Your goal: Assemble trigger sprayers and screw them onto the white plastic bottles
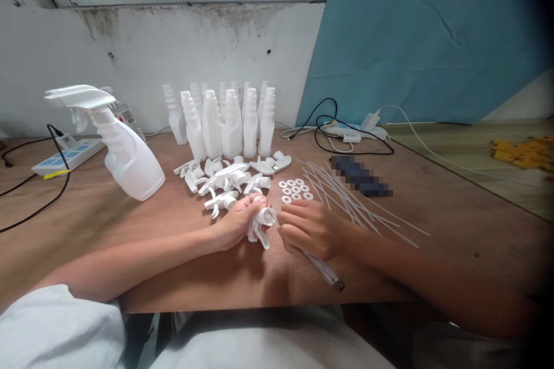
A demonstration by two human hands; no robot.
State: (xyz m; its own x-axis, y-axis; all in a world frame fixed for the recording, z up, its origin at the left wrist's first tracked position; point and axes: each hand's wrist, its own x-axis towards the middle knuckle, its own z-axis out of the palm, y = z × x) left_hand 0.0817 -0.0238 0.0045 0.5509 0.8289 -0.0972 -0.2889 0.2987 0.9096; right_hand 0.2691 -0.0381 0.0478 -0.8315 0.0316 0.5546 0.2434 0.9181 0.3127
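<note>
In my left hand (239,221) is a white trigger spray head (261,228), its threaded collar turned toward the right. My right hand (312,228) is closed around a screwdriver with a clear handle (324,272); its thin metal shaft reaches to the collar's opening. How deep the tip goes cannot be made out. Just behind my left hand lies a pile of loose white spray heads (227,176). Small white ring washers (296,189) are laid out in rows behind my right hand, and thin white tubes (350,196) spread out to their right.
Several white bottles without heads (212,127) stand against the wall. A complete spray bottle (130,155) leans at the left, near a power strip (71,157). Black cables and another power strip (357,131) lie at the back right, behind a blurred dark object (359,176).
</note>
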